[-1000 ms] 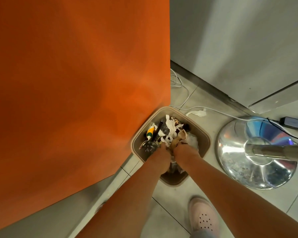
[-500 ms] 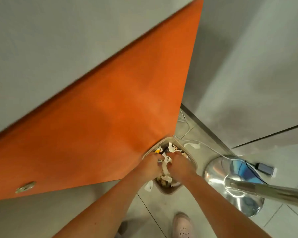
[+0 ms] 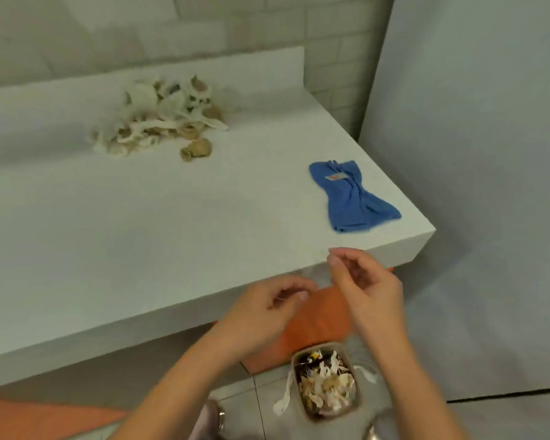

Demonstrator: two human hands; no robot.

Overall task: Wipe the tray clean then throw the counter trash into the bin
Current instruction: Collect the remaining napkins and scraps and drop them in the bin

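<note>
A heap of pale peels and scraps, the counter trash [image 3: 162,117], lies far back on the white counter [image 3: 134,236]. Below the counter's front edge a small brown bin [image 3: 356,406] stands on the floor, filled with scraps. My left hand [image 3: 264,315] and my right hand [image 3: 367,289] hover just in front of the counter edge, above the bin, fingers loosely curled with nothing in them. No tray is in view.
A crumpled blue cloth [image 3: 350,195] lies near the counter's right corner. An orange cabinet front [image 3: 318,322] runs under the counter. A white scrap [image 3: 283,401] hangs beside the bin on the tiled floor. A grey wall stands at the right.
Both hands have risen out of the bin and come up to the counter edge with nothing in them. The view has swung up from the floor to the countertop.
</note>
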